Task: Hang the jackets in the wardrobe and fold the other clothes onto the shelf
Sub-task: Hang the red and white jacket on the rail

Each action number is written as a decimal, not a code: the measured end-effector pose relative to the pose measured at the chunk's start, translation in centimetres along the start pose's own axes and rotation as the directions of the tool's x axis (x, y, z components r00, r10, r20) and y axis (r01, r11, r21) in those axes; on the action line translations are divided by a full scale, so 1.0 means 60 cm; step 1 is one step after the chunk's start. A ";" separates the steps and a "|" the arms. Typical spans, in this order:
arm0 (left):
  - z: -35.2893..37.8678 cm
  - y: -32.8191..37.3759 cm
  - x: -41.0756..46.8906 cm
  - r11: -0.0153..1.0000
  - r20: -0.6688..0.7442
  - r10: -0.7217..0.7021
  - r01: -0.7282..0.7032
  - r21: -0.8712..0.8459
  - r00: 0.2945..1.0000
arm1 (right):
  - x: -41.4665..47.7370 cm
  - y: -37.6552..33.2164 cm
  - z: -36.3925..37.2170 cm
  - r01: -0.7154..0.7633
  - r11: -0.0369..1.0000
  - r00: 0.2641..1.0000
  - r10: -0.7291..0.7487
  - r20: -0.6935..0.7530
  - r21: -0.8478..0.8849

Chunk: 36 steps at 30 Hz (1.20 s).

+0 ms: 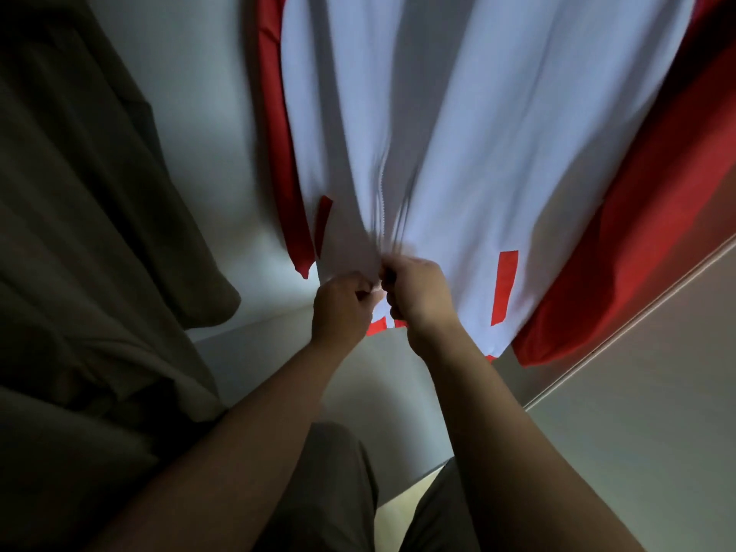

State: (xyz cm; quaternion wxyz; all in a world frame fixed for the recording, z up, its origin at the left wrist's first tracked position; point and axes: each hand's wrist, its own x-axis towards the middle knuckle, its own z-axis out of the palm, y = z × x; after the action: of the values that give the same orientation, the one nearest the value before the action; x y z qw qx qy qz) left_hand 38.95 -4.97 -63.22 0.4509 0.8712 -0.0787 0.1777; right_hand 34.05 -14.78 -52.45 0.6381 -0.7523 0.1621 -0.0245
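— Your left hand [341, 308] is curled at the bottom of the white-and-red jacket [478, 133], thumb and fingers pinching the front edge just left of the zipper [383, 185].

— And my right?

— Your right hand [418, 294] touches the left, knuckles up, fingers closed on the jacket's other front edge at the foot of the zipper. Whether you have the slider itself between your fingertips I cannot tell; the fabric there is blurred and your fingers cover it.

— Where is the jacket?

— It hangs inside the wardrobe [358, 372], in front of its pale back wall [207, 133]. The white front panels are drawn into folds that run down to your hands. Red sleeves [637, 233] fall on either side, and a red strip [504, 288] marks the white panel just right of your right hand.

— Anything beside it?

— An olive-brown garment [99, 193] hangs to your left, apart from the jacket, with bare wall between them. A pale door panel [637, 392] stands at your right, close to the lower end of the red sleeve there. Your dark trousers [334, 492] show below your forearms.
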 end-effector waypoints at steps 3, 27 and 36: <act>-0.017 0.034 0.027 0.997 0.043 0.073 -0.073 0.013 0.996 | 0.000 -0.032 -0.006 0.104 0.992 0.994 -0.105 0.004 0.077; -0.097 0.151 0.122 0.952 0.033 0.241 -0.230 -0.200 0.970 | -0.001 -0.150 -0.054 0.218 0.966 0.976 -0.217 -0.028 0.136; -0.104 0.152 0.147 0.956 0.080 0.293 -0.291 -0.033 0.953 | -0.002 -0.188 -0.063 0.220 0.965 0.975 -0.215 -0.050 0.145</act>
State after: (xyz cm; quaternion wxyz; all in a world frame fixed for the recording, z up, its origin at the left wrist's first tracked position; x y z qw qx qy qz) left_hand 42.93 -4.99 -49.66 0.4251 0.8519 -0.2275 0.2046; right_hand 35.43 -16.83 -40.79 0.6834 -0.7150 0.0872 -0.1189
